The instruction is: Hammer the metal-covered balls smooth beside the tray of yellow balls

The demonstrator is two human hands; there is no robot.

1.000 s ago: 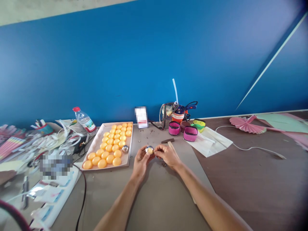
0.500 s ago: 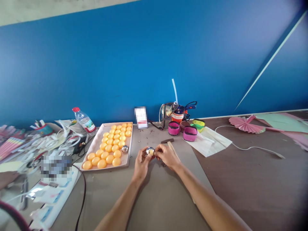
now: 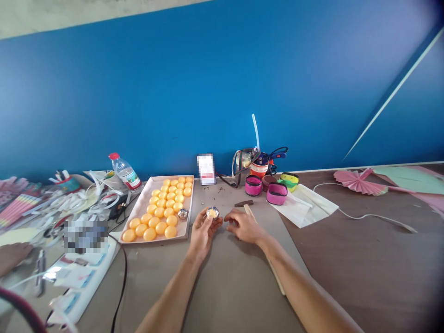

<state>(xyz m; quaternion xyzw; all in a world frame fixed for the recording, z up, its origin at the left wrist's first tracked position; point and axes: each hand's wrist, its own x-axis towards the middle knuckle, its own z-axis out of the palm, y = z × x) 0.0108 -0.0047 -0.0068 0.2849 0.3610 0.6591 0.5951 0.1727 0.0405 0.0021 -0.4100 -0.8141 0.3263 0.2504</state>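
Between the fingers and thumb of my left hand [image 3: 204, 231] is a ball partly covered with silver foil [image 3: 212, 212]; a yellow-orange patch shows on the side facing me. My right hand [image 3: 243, 224] hovers just right of it, apart from the ball, fingers bent and loosely parted with nothing visible in them. A hammer [image 3: 249, 209] lies beneath and beyond my right hand, its handle partly hidden by the forearm. To the left, a shallow tray [image 3: 138, 203] holds several orange balls [image 3: 159, 212] and one silver foil-covered ball [image 3: 182, 213].
A plastic bottle [image 3: 126, 173] leans behind the tray. Pink pouches [image 3: 276, 193], a white paper sheet [image 3: 307, 210] and an orange-striped cup [image 3: 258, 169] stand at the back right. A dark cable [image 3: 121, 282] crosses the left side, near clutter and another person's hand [image 3: 14, 258].
My right hand has come away from the foil-covered ball and moved slightly right. My left hand has tilted the ball, so its orange patch shows more. Another person's hand shows more at the left.
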